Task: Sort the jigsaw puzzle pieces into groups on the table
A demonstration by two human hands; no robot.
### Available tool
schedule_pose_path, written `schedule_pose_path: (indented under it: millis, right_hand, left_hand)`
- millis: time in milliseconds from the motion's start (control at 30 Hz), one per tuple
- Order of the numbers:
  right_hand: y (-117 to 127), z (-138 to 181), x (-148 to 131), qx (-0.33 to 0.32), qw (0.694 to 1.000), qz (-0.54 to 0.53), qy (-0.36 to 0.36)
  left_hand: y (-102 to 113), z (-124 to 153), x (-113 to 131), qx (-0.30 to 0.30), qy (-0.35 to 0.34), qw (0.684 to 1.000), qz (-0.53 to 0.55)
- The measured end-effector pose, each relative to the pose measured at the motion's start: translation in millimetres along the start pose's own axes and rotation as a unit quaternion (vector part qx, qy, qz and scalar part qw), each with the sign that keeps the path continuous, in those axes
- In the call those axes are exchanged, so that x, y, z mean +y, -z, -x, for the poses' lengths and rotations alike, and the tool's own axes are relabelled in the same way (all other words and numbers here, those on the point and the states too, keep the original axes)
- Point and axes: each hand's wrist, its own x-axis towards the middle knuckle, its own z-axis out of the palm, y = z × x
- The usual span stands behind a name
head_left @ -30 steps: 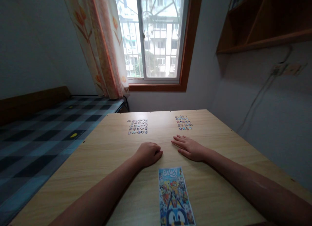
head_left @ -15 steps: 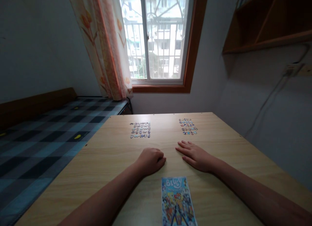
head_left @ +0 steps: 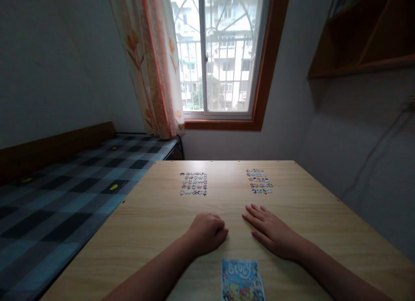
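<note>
My left hand [head_left: 209,234] rests on the wooden table, curled into a loose fist, and no object shows in it. To its right, my right hand [head_left: 272,229] lies flat, palm down, with its fingers spread. Beyond the left hand is a group of small jigsaw pieces [head_left: 194,183] laid out in rows. A second group of puzzle pieces [head_left: 259,181] sits farther off, past the fingertips of my right hand. Between my forearms, near me, lies a colourful picture sheet or card [head_left: 243,281] with "Bluey" printed at its top; its lower part is cut off by the frame.
The light wooden table [head_left: 223,201] reaches toward the wall under a barred window [head_left: 227,67]. A bed with a checked cover [head_left: 84,193] stands along the left side, beside a flowered curtain [head_left: 152,76]. A wooden shelf [head_left: 356,63] hangs on the right wall.
The view has tilted up and turned slightly left, so everything appears lower and farther right. Both hands keep the same pose on the table, and the puzzle pieces look unmoved.
</note>
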Motion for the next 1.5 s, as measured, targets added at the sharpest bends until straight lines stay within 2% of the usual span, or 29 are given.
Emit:
schedule_pose_path:
  millis: [200,633,800,1000,1133,1233,1333,1500]
  right_hand:
    - [3,-1,-5,-0.022,1.000,0.004,-0.013]
    - [-1,-6,-10,-0.011,1.000,-0.016,-0.011]
    - [2,-9,-12,-0.018,1.000,-0.019,-0.014]
    - [3,-14,-12,-0.016,0.999,-0.015,-0.035]
    - [-4,-27,-30,0.055,0.994,-0.003,-0.090]
    - [-12,-36,-46,0.117,0.984,0.018,-0.134]
    - [-15,-37,-54,0.136,0.981,0.021,-0.136]
    - [-11,-33,-48,0.140,0.983,0.000,-0.115]
  left_hand:
    - [1,0,0,-0.015,0.018,1.000,0.009]
    - [-7,0,-4,-0.002,0.035,0.998,0.043]
    - [-8,1,-6,0.036,0.067,0.994,0.073]
    - [-8,-2,-11,0.130,0.136,0.980,0.065]
    - [14,-17,-37,0.145,0.214,0.966,0.005]
    - [40,-35,-71,0.141,0.266,0.951,-0.067]
    - [59,-50,-104,0.122,0.334,0.927,-0.123]
    - [60,-64,-135,0.093,0.374,0.913,-0.132]
